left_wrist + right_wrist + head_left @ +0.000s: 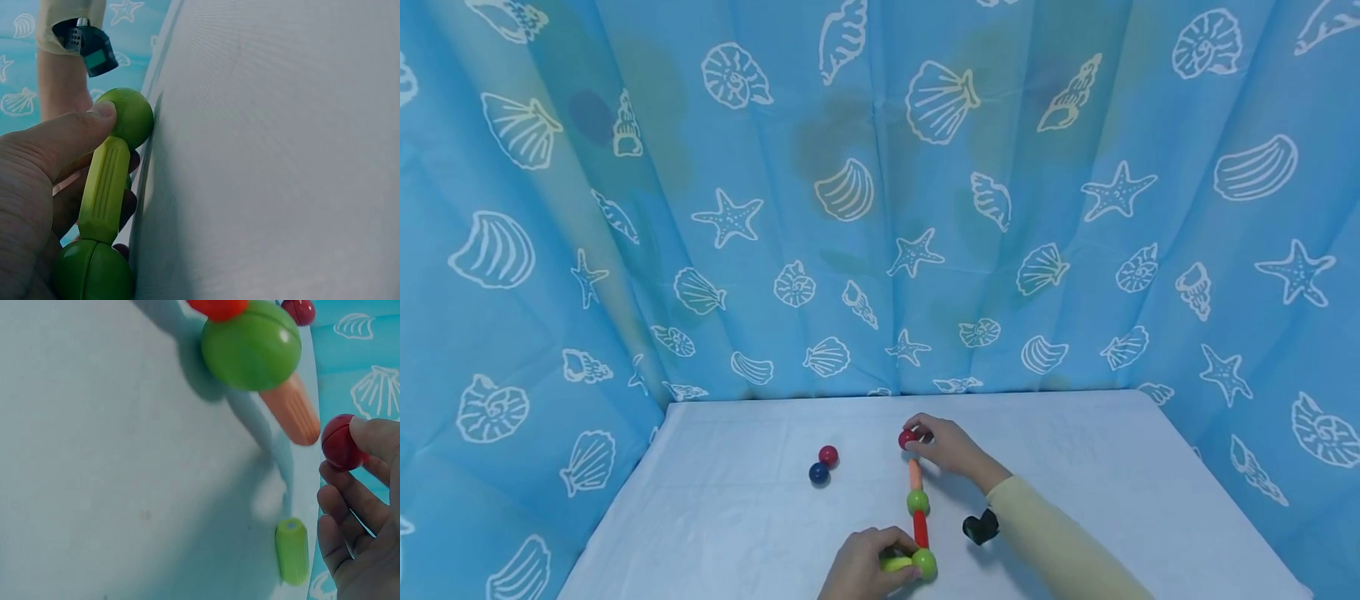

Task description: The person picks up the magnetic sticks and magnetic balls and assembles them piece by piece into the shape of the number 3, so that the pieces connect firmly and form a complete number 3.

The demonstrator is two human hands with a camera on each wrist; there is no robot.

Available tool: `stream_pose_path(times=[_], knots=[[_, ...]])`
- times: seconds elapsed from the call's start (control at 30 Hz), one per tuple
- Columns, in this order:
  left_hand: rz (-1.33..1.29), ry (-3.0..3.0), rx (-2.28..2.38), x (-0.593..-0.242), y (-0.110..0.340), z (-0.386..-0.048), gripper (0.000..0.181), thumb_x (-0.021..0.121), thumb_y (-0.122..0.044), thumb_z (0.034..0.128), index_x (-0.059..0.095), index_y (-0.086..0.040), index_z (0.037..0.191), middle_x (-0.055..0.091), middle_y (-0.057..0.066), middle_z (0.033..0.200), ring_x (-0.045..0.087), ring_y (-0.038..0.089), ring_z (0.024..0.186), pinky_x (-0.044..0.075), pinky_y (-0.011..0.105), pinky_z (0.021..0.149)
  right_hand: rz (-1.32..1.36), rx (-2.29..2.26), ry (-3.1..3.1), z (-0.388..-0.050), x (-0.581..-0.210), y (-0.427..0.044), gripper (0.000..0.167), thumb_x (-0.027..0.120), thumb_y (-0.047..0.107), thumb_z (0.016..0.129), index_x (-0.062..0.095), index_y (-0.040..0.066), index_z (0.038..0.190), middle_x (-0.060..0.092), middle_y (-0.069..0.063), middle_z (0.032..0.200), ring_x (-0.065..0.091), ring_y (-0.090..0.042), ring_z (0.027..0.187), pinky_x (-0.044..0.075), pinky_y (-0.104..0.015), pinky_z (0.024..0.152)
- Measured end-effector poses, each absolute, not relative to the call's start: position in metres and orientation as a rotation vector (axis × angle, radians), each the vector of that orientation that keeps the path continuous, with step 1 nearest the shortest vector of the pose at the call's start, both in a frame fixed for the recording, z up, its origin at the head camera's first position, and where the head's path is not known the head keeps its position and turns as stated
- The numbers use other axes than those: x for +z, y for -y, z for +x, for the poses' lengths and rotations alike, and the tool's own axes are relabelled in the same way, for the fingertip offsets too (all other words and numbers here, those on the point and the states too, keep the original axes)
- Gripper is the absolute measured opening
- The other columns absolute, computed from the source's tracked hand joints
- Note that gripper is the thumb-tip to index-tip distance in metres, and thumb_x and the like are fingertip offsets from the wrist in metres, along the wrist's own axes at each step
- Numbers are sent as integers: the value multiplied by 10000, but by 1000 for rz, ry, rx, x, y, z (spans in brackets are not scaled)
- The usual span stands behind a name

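My left hand (868,565) grips a yellow-green rod (105,190), its thumb on the green ball (134,119) at one end; another green ball (94,272) is at the other end. From the near green ball (925,565), a red rod (921,530), a green ball (917,501) and an orange rod (915,475) run away in a line. My right hand (951,450) pinches a red ball (907,439) beyond the orange rod. In the right wrist view, a small gap separates this red ball (342,442) from the tip of the orange rod (292,412).
Left of the line, a red ball (828,455) and a dark blue ball (818,474) lie together on the white table (715,500). A green rod (292,551) lies on the table in the right wrist view. A black device (981,527) is at the right wrist. Behind hangs a blue curtain (880,250).
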State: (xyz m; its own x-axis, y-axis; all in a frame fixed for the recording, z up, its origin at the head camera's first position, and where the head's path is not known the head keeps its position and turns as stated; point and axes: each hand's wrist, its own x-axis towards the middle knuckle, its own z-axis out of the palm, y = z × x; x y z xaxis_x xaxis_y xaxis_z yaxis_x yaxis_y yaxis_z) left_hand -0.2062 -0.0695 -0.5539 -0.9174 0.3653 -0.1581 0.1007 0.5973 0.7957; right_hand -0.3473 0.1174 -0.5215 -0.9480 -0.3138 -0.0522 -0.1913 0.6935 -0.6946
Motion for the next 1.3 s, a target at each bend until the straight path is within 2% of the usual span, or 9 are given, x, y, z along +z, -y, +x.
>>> stream_pose_path(times=[0.33, 0.5, 0.77, 1.03, 1.3], knots=[[381, -2542, 1216, -554, 69, -206, 199, 833, -246, 852, 755, -209, 1031, 671, -133, 857, 531, 104, 756, 480, 312, 770, -434, -1064, -2729, -349, -530, -130, 226, 718, 211, 964, 645, 238, 1177, 690, -26, 1118, 612, -209, 994, 573, -370, 777], [393, -2540, 1217, -554, 70, -205, 188, 822, -266, 862, 751, -223, 1031, 679, -144, 865, 549, 81, 761, 509, 328, 814, -502, -1066, -2714, -348, -532, -133, 217, 702, 164, 971, 649, 223, 1172, 698, -40, 1139, 622, -230, 1026, 572, -383, 805], [383, -2541, 1218, -554, 70, -205, 197, 828, -258, 855, 751, -218, 1032, 678, -143, 872, 539, 89, 762, 501, 326, 807, -511, -1046, -2697, -346, -532, -132, 225, 699, 168, 976, 651, 238, 1184, 691, -32, 1156, 616, -233, 1062, 570, -392, 854], [385, -2542, 1227, -552, 69, -204, 189, 830, -242, 855, 754, -214, 1025, 678, -144, 865, 545, 108, 763, 504, 352, 810, -575, -985, -2769, -348, -536, -132, 221, 725, 169, 960, 695, 230, 1170, 686, 19, 1107, 592, -177, 1001, 547, -381, 879], [386, -2546, 1221, -552, 69, -203, 193, 828, -246, 858, 755, -203, 1031, 682, -130, 866, 544, 106, 759, 508, 335, 805, -584, -983, -2786, -346, -532, -132, 230, 741, 153, 945, 708, 233, 1159, 694, 20, 1091, 588, -177, 993, 548, -385, 870]])
